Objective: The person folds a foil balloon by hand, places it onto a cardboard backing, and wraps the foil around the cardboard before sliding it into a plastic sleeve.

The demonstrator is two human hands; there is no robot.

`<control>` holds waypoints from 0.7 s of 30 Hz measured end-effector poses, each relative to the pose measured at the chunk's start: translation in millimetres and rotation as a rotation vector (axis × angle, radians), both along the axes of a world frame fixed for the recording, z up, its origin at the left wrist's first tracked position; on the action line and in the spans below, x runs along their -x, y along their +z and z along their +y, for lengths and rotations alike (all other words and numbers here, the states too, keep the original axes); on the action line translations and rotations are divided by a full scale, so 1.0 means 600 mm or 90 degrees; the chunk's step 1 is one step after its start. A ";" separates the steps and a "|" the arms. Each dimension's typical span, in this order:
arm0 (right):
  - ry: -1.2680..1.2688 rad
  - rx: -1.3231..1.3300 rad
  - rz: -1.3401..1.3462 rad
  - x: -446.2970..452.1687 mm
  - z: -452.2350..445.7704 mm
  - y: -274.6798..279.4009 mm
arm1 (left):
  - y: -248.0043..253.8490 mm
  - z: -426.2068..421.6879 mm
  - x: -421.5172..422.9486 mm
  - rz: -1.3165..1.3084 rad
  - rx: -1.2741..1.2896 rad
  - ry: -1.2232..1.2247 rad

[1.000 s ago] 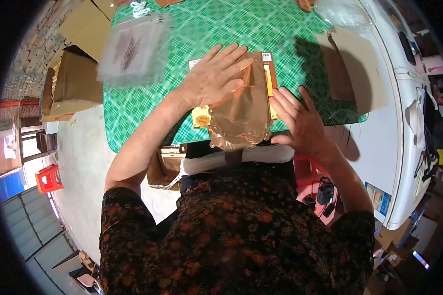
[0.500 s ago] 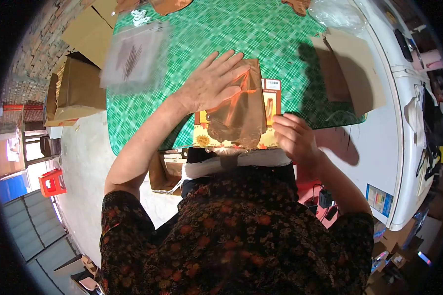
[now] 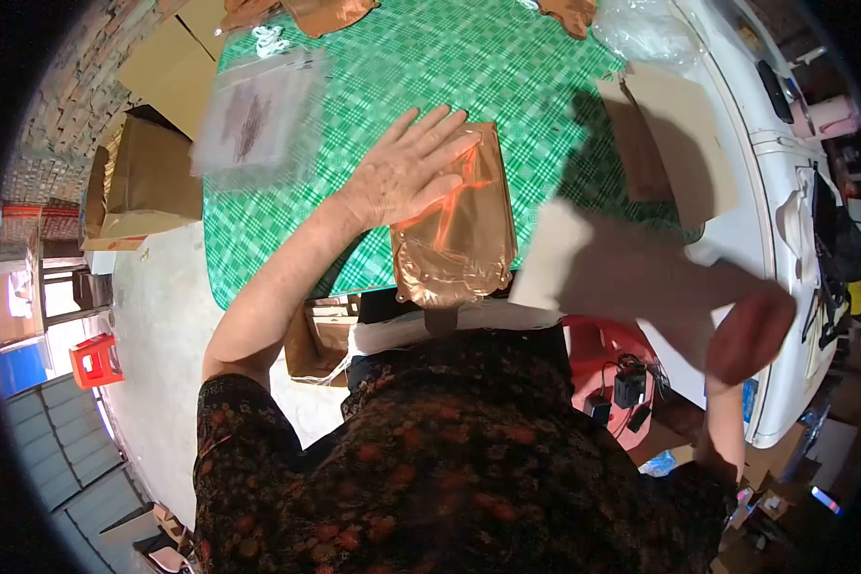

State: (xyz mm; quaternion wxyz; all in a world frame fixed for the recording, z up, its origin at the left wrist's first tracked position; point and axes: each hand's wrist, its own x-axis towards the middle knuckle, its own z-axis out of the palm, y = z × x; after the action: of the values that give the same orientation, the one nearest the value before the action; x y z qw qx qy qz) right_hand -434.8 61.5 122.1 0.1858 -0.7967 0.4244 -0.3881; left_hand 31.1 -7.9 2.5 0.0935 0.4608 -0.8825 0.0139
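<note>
My left hand [image 3: 407, 177] lies flat with spread fingers on the upper left part of a shiny copper-coloured foil piece [image 3: 459, 215]. The foil rests at the near edge of the green checked table [image 3: 450, 57], its wavy lower end over the edge. Out to the right, my right hand [image 3: 751, 330] is shadowed and smeared by motion. From it a pale, blurred card [image 3: 545, 258] reaches left to near the foil's lower right corner. Its printing does not show.
Clear plastic bags [image 3: 253, 124] lie on the table's left, near white string [image 3: 270, 40]. More copper foil [image 3: 330, 11] is at the far edge. Brown card [image 3: 684, 143] and clear plastic [image 3: 646, 33] lie right. Cardboard box [image 3: 153, 182] stands left, white appliance [image 3: 784, 249] right.
My right hand has swung from beside the foil out to the right with the card. The printed card no longer shows under the foil. My left hand stays on the foil.
</note>
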 end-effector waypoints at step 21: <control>0.028 -0.293 -0.241 -0.416 -0.306 -0.153 | 0.070 0.116 -0.082 0.432 0.169 0.289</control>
State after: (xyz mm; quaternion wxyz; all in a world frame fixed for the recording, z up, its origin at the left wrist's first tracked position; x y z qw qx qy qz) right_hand -185.4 -122.0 30.1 0.4457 -0.6561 0.4420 -0.4189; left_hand 80.3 61.4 44.2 0.4316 0.6058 -0.6684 -0.0051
